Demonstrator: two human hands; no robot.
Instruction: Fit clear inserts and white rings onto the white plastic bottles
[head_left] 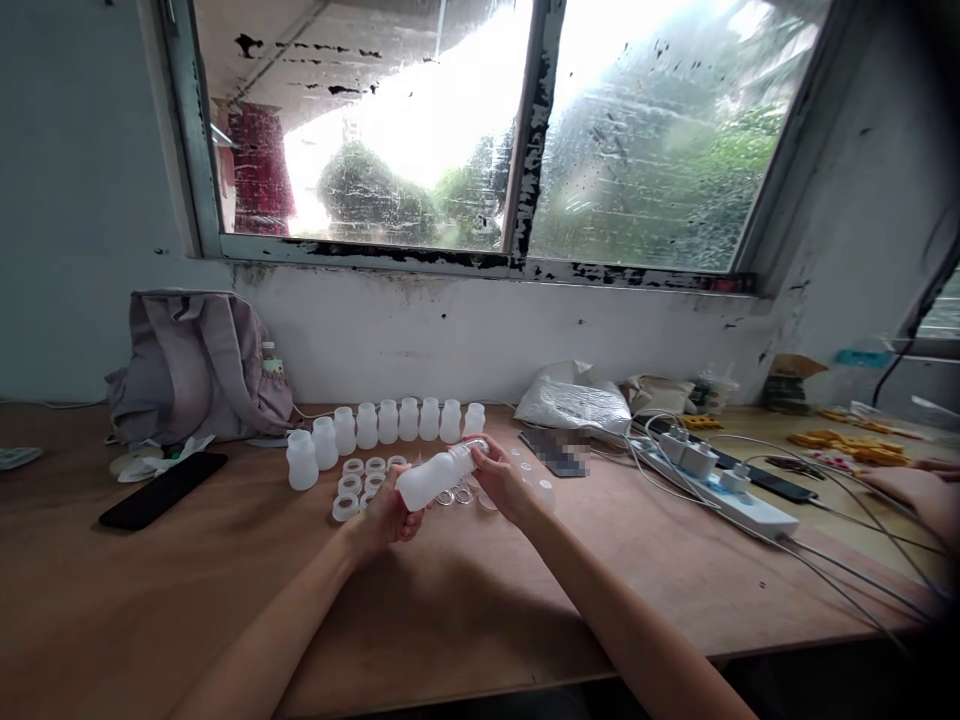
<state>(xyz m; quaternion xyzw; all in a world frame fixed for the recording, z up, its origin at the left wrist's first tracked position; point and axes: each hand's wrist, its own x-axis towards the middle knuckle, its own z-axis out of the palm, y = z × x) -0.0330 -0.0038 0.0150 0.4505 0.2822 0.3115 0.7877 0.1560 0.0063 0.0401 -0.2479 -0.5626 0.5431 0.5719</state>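
Tilted over the table, a frosted white baby bottle [429, 482] is held between both hands. My left hand [388, 515] is closed around its base end. At the upper right end, the fingers of my right hand [499, 475] grip a clear cap or top [469, 450]; its exact shape is partly hidden by the fingers. Behind the hands stands a row of similar open bottles [366, 425]. White collar rings [347, 485] lie grouped by my left hand. Clear rings [463, 492] and small clear discs [545, 490] lie under and beside my right hand.
A black phone [163, 490] and a grey backpack [199, 370] are at the left. To the right lie another phone [559, 455], a silver bag [574, 403] and a power strip [720, 495] with trailing cables. Another person's hand [911, 490] rests near yellow items [855, 445].
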